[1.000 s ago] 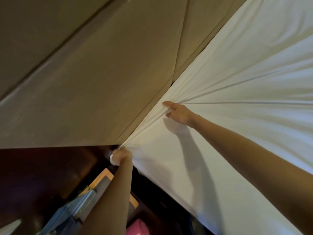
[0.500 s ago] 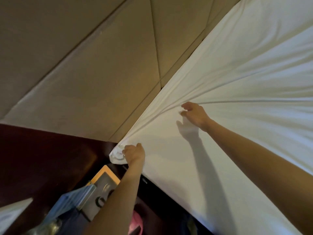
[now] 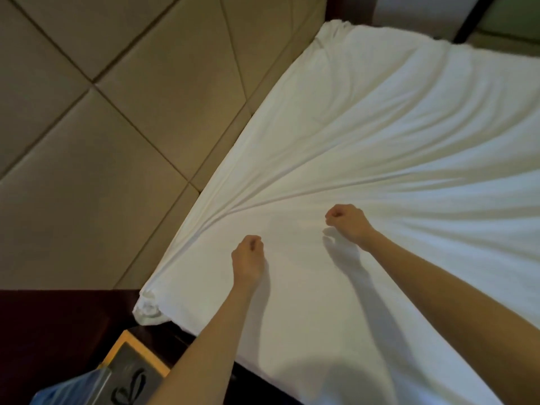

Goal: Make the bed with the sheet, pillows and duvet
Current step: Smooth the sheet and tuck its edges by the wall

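padded headboard [image 3: 122, 147] beside sheet [image 3: 394, 135]; left hand [image 3: 248, 257], right hand [image 3: 349, 223] curled.

The sheet [image 3: 380, 141] spreads wide and open ahead and to the right, broken only by low creases fanning from its knotted corner [image 3: 149, 311]. The padded headboard [image 3: 117, 127] stands close along the bed's left edge. A dark bedside table [image 3: 58, 331] carrying an orange-framed object [image 3: 131, 355] crowds the near-left corner.

White sheet [image 3: 380, 141], plain; beige headboard [image 3: 117, 141] in a panelled grid; dark brown nightstand [image 3: 58, 331]; an orange-edged grey tray [image 3: 131, 366].
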Action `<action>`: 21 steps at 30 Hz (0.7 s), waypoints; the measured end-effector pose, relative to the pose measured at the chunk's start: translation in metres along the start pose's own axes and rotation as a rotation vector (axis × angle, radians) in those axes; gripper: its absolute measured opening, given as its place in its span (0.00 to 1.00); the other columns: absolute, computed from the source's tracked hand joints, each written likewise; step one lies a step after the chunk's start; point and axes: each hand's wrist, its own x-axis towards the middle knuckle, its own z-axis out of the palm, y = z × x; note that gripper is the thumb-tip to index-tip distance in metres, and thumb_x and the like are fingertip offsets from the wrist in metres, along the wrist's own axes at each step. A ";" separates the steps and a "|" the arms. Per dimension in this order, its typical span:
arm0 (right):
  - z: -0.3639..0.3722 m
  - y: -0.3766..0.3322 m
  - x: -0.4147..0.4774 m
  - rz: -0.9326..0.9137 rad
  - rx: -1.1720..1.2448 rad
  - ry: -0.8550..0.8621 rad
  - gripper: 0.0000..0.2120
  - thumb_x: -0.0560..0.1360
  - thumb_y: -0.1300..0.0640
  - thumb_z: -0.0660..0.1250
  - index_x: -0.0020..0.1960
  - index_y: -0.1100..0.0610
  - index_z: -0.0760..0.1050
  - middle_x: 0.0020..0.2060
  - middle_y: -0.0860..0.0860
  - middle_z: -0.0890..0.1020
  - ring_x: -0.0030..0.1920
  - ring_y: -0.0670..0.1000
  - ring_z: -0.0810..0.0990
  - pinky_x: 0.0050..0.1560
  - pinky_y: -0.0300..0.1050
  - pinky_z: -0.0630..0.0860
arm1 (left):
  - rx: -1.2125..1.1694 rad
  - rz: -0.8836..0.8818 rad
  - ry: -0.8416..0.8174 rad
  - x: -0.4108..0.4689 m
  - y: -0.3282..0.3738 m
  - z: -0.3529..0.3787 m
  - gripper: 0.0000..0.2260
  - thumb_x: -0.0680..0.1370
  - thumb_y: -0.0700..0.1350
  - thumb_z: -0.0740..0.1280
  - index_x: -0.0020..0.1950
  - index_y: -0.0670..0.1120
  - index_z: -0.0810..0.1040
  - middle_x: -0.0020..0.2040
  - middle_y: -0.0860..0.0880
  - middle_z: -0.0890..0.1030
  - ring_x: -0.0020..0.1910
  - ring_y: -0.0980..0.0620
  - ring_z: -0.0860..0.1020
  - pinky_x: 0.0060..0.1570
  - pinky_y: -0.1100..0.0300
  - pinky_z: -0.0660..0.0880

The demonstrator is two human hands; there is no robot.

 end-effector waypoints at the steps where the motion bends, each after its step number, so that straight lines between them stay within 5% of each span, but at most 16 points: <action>1: -0.013 0.009 -0.002 0.006 -0.003 0.006 0.08 0.75 0.63 0.66 0.50 0.65 0.80 0.50 0.60 0.82 0.49 0.56 0.78 0.47 0.41 0.69 | -0.007 0.030 0.001 -0.002 0.010 0.008 0.11 0.81 0.39 0.59 0.58 0.39 0.78 0.51 0.43 0.80 0.43 0.53 0.73 0.34 0.71 0.66; 13: -0.117 0.077 0.025 0.131 0.077 0.164 0.09 0.76 0.63 0.64 0.54 0.63 0.78 0.53 0.60 0.80 0.53 0.59 0.78 0.49 0.44 0.72 | 0.125 0.250 -0.066 0.032 0.092 0.094 0.10 0.80 0.41 0.60 0.59 0.41 0.76 0.55 0.43 0.79 0.54 0.45 0.77 0.56 0.54 0.73; 21: -0.128 0.070 0.096 0.156 0.116 0.186 0.12 0.76 0.62 0.63 0.59 0.62 0.73 0.45 0.59 0.80 0.42 0.54 0.75 0.43 0.40 0.67 | 0.368 0.438 -0.113 0.119 0.128 0.123 0.13 0.79 0.42 0.63 0.63 0.42 0.73 0.61 0.42 0.74 0.58 0.43 0.75 0.59 0.50 0.70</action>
